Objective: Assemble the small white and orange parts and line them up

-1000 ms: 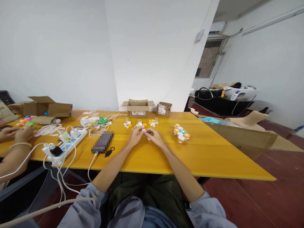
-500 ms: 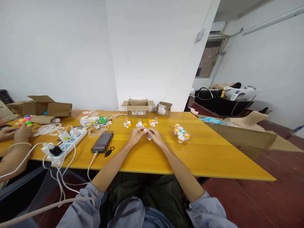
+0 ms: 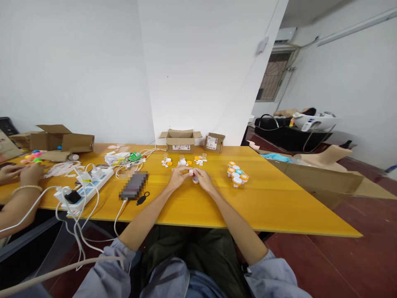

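My left hand (image 3: 178, 177) and my right hand (image 3: 202, 177) meet over the middle of the yellow table (image 3: 273, 203). Their fingertips pinch together around a small white piece (image 3: 191, 171) and a small round jar (image 3: 195, 180) between them; which hand holds which is too small to tell. Just beyond the hands lie several loose white and orange lids and small clear jars (image 3: 182, 161). To the right stands a cluster of capped little jars (image 3: 237, 174) with orange, white and teal lids.
Two open cardboard boxes (image 3: 180, 140) (image 3: 214, 142) stand at the table's far edge. A dark phone (image 3: 134, 186) and a white power strip (image 3: 89, 186) with cables lie on the left. Another person's hands (image 3: 21, 176) work at the far left by more boxes (image 3: 62, 140).
My hands stay joined at the same spot; the fingers shifted slightly and the small jar now shows between them. The other person's hands moved a little.
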Available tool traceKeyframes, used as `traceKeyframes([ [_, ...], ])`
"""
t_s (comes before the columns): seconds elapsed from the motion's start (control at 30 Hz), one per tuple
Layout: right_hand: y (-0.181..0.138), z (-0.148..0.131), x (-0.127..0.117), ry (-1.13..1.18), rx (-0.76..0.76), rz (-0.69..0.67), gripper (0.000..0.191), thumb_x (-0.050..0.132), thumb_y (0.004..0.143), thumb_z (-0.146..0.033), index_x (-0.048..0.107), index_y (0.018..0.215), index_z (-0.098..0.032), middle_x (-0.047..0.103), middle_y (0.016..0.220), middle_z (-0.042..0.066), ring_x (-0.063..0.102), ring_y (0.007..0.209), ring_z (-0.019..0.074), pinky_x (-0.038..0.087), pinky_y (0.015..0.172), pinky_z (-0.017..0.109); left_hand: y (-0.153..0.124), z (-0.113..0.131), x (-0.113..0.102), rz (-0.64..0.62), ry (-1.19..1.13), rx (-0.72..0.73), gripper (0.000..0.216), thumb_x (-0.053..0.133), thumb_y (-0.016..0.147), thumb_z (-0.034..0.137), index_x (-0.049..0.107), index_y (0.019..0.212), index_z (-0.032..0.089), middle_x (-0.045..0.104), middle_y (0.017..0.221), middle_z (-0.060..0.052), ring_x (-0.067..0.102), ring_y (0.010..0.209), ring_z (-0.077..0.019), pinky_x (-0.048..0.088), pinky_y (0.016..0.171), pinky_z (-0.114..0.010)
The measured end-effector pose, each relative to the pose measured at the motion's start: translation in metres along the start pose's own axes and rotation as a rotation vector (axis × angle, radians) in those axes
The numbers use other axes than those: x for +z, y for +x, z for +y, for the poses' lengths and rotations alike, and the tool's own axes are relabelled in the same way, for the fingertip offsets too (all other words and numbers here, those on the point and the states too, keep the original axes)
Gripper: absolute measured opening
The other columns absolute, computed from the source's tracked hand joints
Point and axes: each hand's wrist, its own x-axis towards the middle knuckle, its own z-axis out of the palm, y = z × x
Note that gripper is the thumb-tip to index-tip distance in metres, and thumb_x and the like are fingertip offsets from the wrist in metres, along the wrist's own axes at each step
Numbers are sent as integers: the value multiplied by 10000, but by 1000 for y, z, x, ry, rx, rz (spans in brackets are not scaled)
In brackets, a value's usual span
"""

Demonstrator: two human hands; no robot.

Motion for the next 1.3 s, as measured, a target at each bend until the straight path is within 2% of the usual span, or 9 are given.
traceKeyframes([
  [0.2,-1,0,1,-21,-5,11,393,426,952,-489,570,683,-240,660,711,2,590,736,193,435,714,282,1,-3,0,14,7,31,182,812,729,256,818,910,270,769,971,-40,657,1045,-230,519,951,-364],
  [0.33,1,2,1,-14,1,9,381,441,946,-504,592,714,-242,687,755,9,609,772,203,448,726,285,2,-3,1,4,-11,28,165,810,736,283,818,900,269,765,1004,-48,657,1048,-236,537,904,-353],
  [0.53,5,9,2,-42,25,25,386,440,950,-502,618,729,-240,692,758,2,619,784,204,450,764,292,3,-2,0,-27,-7,42,174,771,772,255,815,938,275,770,1020,-50,648,1059,-239,511,953,-376],
  [0.77,5,10,3,-62,36,-3,416,446,944,-515,615,684,-238,670,682,-2,611,719,195,440,715,284,1,2,-2,-55,312,110,198,671,848,213,796,988,276,775,1018,-43,633,1048,-257,410,1009,-425],
  [0.9,3,6,2,-87,33,5,442,444,940,-536,607,653,-242,660,646,0,612,686,201,437,705,296,-2,3,-4,-59,478,156,280,559,896,161,788,999,285,768,1021,-49,614,1028,-249,374,979,-415],
  [1.1,3,6,1,-74,38,45,424,464,920,-548,605,654,-250,683,684,9,622,716,209,438,713,301,-2,-2,-5,-31,543,152,259,553,895,164,784,927,276,744,916,-66,575,1013,-263,348,949,-414],
  [1.3,2,5,-2,-57,70,104,336,506,900,-498,633,716,-248,711,739,10,632,748,212,459,715,308,-2,-9,-5,-82,586,121,191,609,883,178,772,840,267,712,889,-72,541,1048,-280,333,951,-434],
])
